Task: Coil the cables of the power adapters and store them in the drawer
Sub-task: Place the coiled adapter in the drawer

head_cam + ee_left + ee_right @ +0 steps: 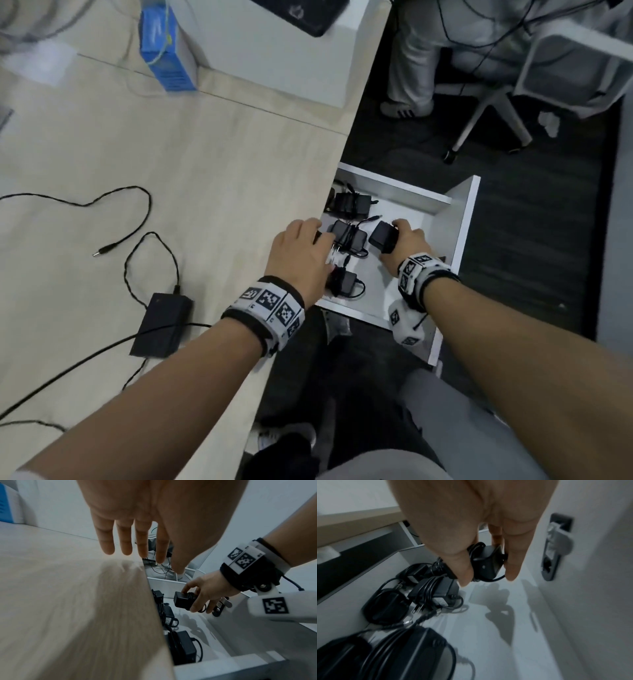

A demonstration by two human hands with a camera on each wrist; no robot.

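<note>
- My right hand (409, 245) pinches a coiled adapter (383, 236) above the open drawer (462, 219).
- My left hand (298, 253), fingers straight, hides part of three stored adapters (347, 236).
- An uncoiled adapter (161, 323) lies on the desk (205, 171).

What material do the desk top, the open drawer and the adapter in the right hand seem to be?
Desk top: pale wood-look board, matte; faint grain, probably laminate.
Drawer: smooth white coated board; its floor mirrors shadows.
Adapter in the right hand: black moulded plastic, dull sheen.
</note>
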